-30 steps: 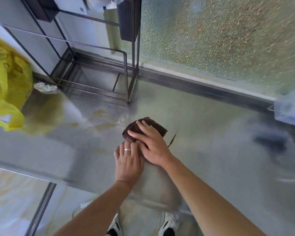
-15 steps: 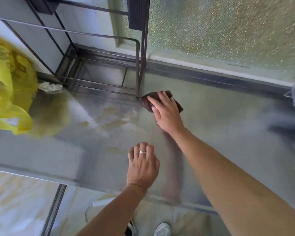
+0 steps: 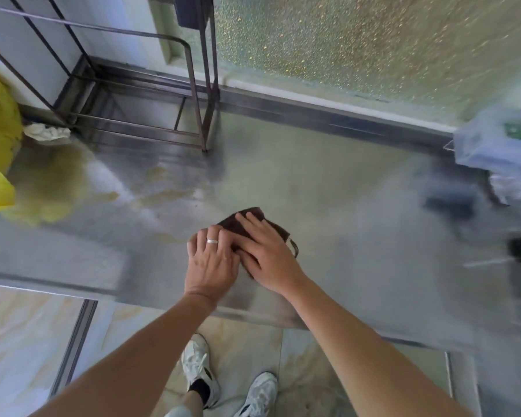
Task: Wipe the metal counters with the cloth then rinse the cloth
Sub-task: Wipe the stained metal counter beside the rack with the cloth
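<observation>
Head view, brown cloth (image 3: 247, 224) flat on metal counter (image 3: 343, 206), long axis running far-left to near-right, right hand (image 3: 265, 254) and left hand (image 3: 212, 263) pressing flat-fingered

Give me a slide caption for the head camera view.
Right hand presses a brown cloth flat on the metal counter, left hand alongside.

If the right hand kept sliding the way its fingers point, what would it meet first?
Probably the foot of the metal rack; the right hand, flat on the brown cloth, points up-left across bare counter.
</observation>
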The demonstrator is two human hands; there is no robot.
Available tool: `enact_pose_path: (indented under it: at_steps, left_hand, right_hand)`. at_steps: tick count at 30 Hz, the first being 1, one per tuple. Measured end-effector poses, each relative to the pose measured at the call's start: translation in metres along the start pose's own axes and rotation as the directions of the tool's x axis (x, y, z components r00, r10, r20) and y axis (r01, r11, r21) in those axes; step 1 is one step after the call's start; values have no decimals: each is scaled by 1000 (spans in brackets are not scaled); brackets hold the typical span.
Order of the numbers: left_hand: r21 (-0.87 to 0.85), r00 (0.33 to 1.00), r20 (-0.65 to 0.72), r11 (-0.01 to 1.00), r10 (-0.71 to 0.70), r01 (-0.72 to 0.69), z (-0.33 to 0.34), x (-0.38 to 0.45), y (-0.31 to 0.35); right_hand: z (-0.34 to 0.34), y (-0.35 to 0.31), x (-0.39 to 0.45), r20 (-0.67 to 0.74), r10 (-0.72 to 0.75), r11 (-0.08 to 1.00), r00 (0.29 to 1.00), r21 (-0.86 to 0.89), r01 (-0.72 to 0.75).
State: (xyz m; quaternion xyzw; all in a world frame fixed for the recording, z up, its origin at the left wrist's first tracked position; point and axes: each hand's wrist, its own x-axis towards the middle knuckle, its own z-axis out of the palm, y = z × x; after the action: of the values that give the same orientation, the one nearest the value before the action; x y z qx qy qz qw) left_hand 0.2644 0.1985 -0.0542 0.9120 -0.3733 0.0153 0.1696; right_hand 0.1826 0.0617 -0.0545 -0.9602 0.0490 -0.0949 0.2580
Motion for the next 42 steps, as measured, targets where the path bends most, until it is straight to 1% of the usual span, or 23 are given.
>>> enact_pose_path:
  at_steps: [2,3,4,5,7,8,11,13,16,17,19,22,24,25,27,29,30,33,35,38,39,40,42]
  left_hand:
    - [-10,1000,-5,1000,10,-10,-1,1,3]
    - [-18,1000,-12,1000,5,-5,-1,3,4]
    - [-25,1000,-18,1000,-1,1,0,5,4]
    - [-26,1000,-23,1000,-5,5,0,5,4]
    - [-20,999,-33,1000,1,-1,1,5,4]
    - [-18,999,-37,1000,7,-8,1,4,4]
    - [-7,999,-31,1000,9,-9,0,4,2]
    - [0,1000,-9,1000,-6,6,-2,3,2]
    - [-7,1000,-13,1000,4,-4,-7,1,0]
    - [-23,999,-26,999,29,-30,-9,-2,0]
    - [-41,991,-44,991,129,-131,-9,-10,-1]
    - [57,951,-88,955,296,-292,-6,-27,0]
    - [67,954,-85,957,288,-283,-3,-29,7]
    - [43,966,-88,970,243,-240,-2,-28,14]
    - [-50,993,-91,995,77,-82,1,-24,31]
    - [-169,990,-82,981,-113,98,4,-21,46]
    - [-192,985,-73,971,-158,142,6,-20,50]
    - [-125,992,-54,986,-117,109,11,-20,56]
    - [-83,994,-46,992,-102,98,12,-20,57]
    - [-43,995,-31,995,-96,95,13,-19,58]
    - [-41,995,-23,995,-93,92,13,-18,57]
    - [-44,995,-15,995,-94,94,13,-18,57]
    - [-58,995,-8,994,-96,95,13,-18,55]
  right_hand:
    - [-10,19,10,25,-52,997,998,-51,53]
    - [-13,32,24,-7,-46,995,999,-86,45]
    - [-15,45,41,-60,-9,993,998,-118,2]
    - [-16,56,59,-117,62,987,991,-139,-79]
    - [-17,75,95,-217,237,951,947,-148,-272]
    - [-16,82,109,-250,294,930,923,-149,-336]
    - [-8,81,130,-321,375,886,870,-153,-438]
    - [2,61,120,-341,372,891,863,-128,-435]
    - [19,9,69,-270,281,948,921,-70,-310]
    - [22,-10,46,-242,260,960,935,-36,-276]
    - [25,-36,6,-176,237,971,955,-1,-241]
    - [17,-33,-18,-119,176,982,977,-50,-183]
    - [3,-10,-20,-159,190,976,969,-76,-204]
    - [-5,5,-22,-204,230,966,951,-73,-249]
    - [-24,42,-34,-296,342,923,892,-72,-378]
    - [-49,83,-57,-342,460,854,819,-82,-514]
    - [-63,103,-71,-365,519,809,773,-83,-582]
    - [-98,152,-110,-453,631,669,630,-93,-738]
    - [-105,162,-118,-480,653,613,586,-120,-781]
    - [-95,151,-103,-510,702,539,497,-74,-839]
    - [-90,142,-93,-516,710,530,480,-57,-846]
    - [-82,131,-82,-514,699,550,498,-59,-833]
    - [-59,97,-57,-488,630,650,605,-96,-754]
